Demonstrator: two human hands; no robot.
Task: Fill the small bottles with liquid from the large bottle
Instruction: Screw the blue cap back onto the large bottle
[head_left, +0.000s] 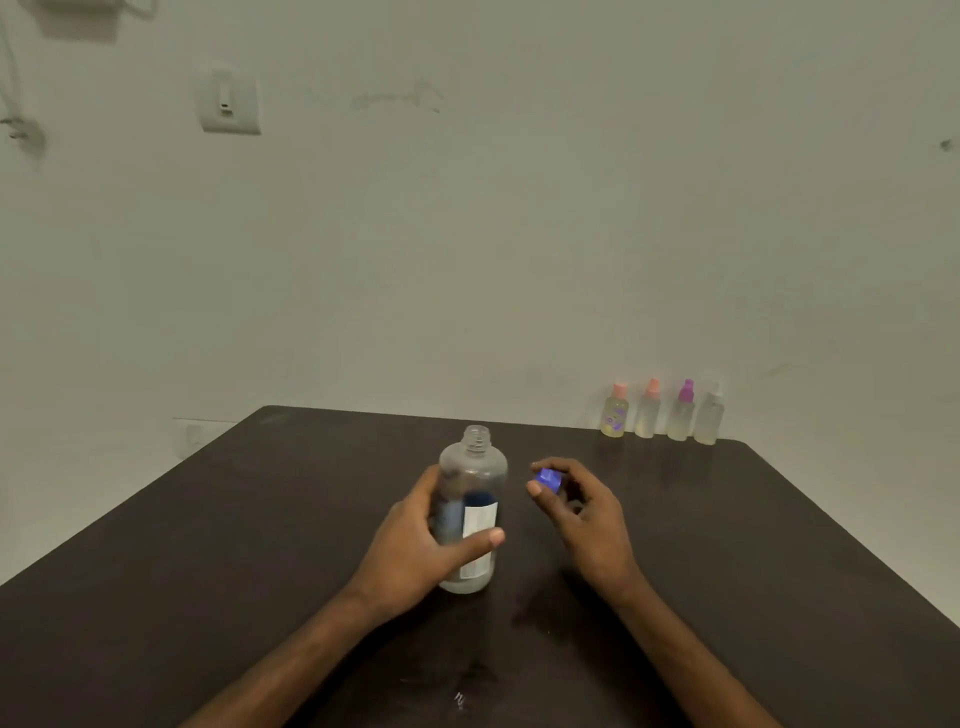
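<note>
Head view looks down on a dark counter (208, 571) set against a pale wall (467, 234). The left grip (415, 551) is wrapped round the middle of the large clear bottle (472, 467), with the thumb lying across the white label on the near side and the fingers curled behind. The bottle stands upright near the centre of the counter, its threaded neck bare and uncapped. How much liquid it holds cannot be told.

The right grip (587, 514) is just to the right of the bottle, apart from it. It pinches the blue cap (549, 479) between thumb and fingertips, the other fingers loosely curled.

Four small bottles stand upright in a row at the far right edge of the counter, close to the wall and well apart from both grips:
- a pink-capped bottle (614, 413) with yellowish contents
- an orange-topped spray bottle (648, 413)
- a purple-topped spray bottle (681, 413)
- a clear-topped spray bottle (710, 415)

All four have their tops on. A white switch plate (228, 101) sits on the wall at upper left.
</note>
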